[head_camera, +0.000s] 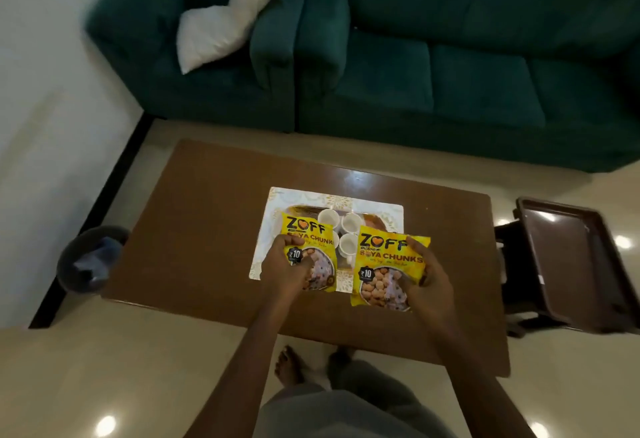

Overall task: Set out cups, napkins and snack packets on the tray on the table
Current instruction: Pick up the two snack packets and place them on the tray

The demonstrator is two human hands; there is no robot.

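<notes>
Yellow left packet (309,229), gripped by your left hand (282,273), at tray's (377,208) 8 o'clock; right packet (384,261), gripped by your right hand (427,281), at 5 (probably to flank the cups (351,221)).

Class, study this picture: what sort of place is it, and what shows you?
Probably a home living room: a dark green sofa and an armchair with a white cushion stand behind a low brown table bearing a tray of white cups. The left hand holds one snack packet, the right hand another.
</notes>
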